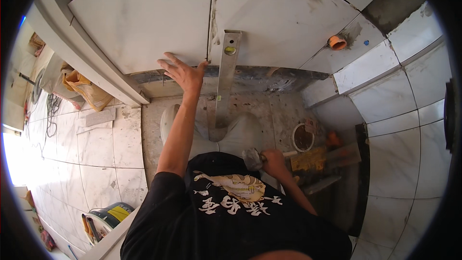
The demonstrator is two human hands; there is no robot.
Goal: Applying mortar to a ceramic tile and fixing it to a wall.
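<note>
My left hand [185, 75] has its fingers spread against the lower part of a large white wall tile [139, 24], beside the joint with a second white tile [279, 24]. Just right of that hand a long metal spirit level [228, 63] leans upright against the wall, its lower end down between my knees. My right hand [275, 164] is closed round the handle of a mallet with a dark grey head [251, 159], held low near my lap. Its pale handle sticks out past my fist.
An orange pipe end [338, 43] pokes out of the wall at the right. On the floor at right stand a white bucket [303, 137] and some blurred tools. Marbled tiles [385, 96] cover the right wall. Beyond the white door frame [91, 43] lie bags [86, 87] and a cable [52, 111].
</note>
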